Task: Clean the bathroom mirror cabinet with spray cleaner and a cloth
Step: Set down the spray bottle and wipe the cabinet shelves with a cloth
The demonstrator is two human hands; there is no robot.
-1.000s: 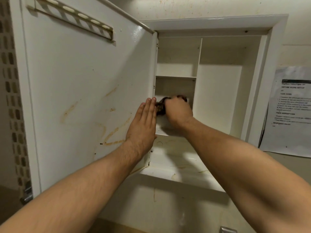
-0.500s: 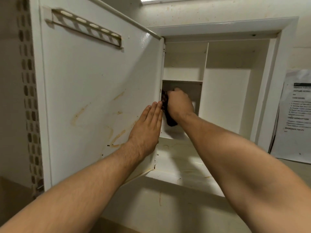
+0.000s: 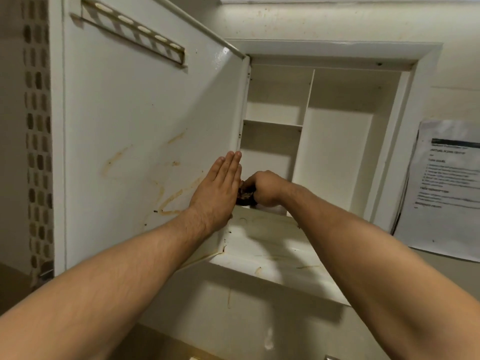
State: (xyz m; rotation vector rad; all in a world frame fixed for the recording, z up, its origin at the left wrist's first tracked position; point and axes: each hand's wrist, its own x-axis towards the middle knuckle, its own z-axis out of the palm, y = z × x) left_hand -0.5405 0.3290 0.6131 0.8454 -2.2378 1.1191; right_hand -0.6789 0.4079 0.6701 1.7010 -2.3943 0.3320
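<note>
The white wall cabinet (image 3: 335, 152) stands open, with shelves on its left side and one tall compartment on the right. Its door (image 3: 145, 120) swings out to the left; the inner face carries brown streaks. My left hand (image 3: 219, 189) lies flat against the door near the hinge edge, fingers straight and together. My right hand (image 3: 265, 188) is closed around a dark crumpled cloth (image 3: 245, 197), pressed low in the left compartment just above the bottom ledge. No spray bottle is in view.
A slotted metal rack (image 3: 135, 29) is fixed high on the door. A printed paper sheet (image 3: 446, 188) hangs on the wall to the right. The stained bottom ledge (image 3: 272, 250) juts out below my hands. Patterned tiles (image 3: 39, 141) run down the far left.
My right hand has slid the cloth down from under the middle shelf to the bottom of the left compartment. The left hand stays flat on the door.
</note>
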